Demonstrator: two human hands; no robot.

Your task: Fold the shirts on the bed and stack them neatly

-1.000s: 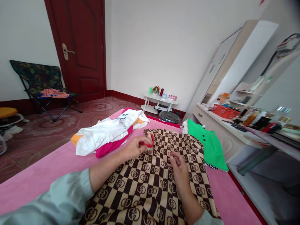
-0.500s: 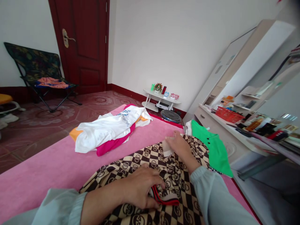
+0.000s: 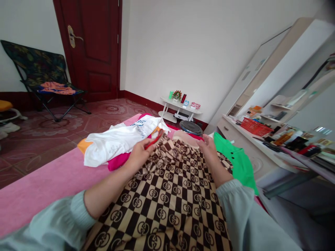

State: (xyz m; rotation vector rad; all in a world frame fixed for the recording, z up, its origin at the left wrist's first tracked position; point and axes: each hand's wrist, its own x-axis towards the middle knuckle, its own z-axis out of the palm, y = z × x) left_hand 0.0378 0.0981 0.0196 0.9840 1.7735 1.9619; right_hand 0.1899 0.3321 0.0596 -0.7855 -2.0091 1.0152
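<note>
A brown-and-tan checked garment [image 3: 167, 195] with a repeated round print is spread in front of me, reaching toward the far side of the pink bedspread [image 3: 49, 177]. My left hand [image 3: 141, 151] is closed on its red-trimmed edge, lifted at the upper left, where the fabric bunches into folds. At the far right corner, beside a pale band of the garment, my right hand [image 3: 208, 146] grips the cloth; its fingertips are partly hidden. A green buttoned shirt [image 3: 240, 164] lies just right of that hand. Left of my left hand, a white printed T-shirt [image 3: 117, 141] rests over pink and orange clothes.
A dresser [image 3: 235, 130] with a red basket [image 3: 255, 126] and bottles stands along the right. Beyond the bed are a low white shelf [image 3: 178, 104] and a dark round lidded object [image 3: 191, 127]. A folding chair [image 3: 36, 73] stands near the red door [image 3: 91, 48].
My left hand has moved forward and up with the red-trimmed edge. The checked garment is now stretched out flatter toward the far side. My right hand has shifted slightly forward and right.
</note>
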